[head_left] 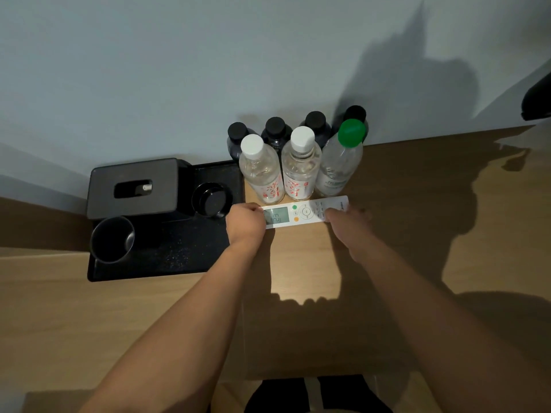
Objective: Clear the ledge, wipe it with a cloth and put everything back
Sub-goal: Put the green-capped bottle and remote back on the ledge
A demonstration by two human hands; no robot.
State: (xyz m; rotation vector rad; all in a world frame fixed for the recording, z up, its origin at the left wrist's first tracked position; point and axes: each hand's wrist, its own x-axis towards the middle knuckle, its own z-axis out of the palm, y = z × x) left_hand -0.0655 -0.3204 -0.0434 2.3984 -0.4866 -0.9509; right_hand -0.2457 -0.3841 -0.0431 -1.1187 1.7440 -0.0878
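A white remote control (304,212) with a lit display lies crosswise on the wooden ledge (417,204), just in front of the bottles. My left hand (245,223) grips its left end and my right hand (347,223) grips its right end. Behind it stand two clear bottles with white caps (261,171) (300,165) and one with a green cap (343,156). Several dark bottles with black caps (275,129) line the wall behind them. No cloth is in view.
A black tray (167,254) sits left of the bottles, holding a black tissue box (134,187), a black cup (111,239) and a round black lidded container (212,199). Bare wood stretches to the right and toward me. A dark object (536,99) juts in at the right edge.
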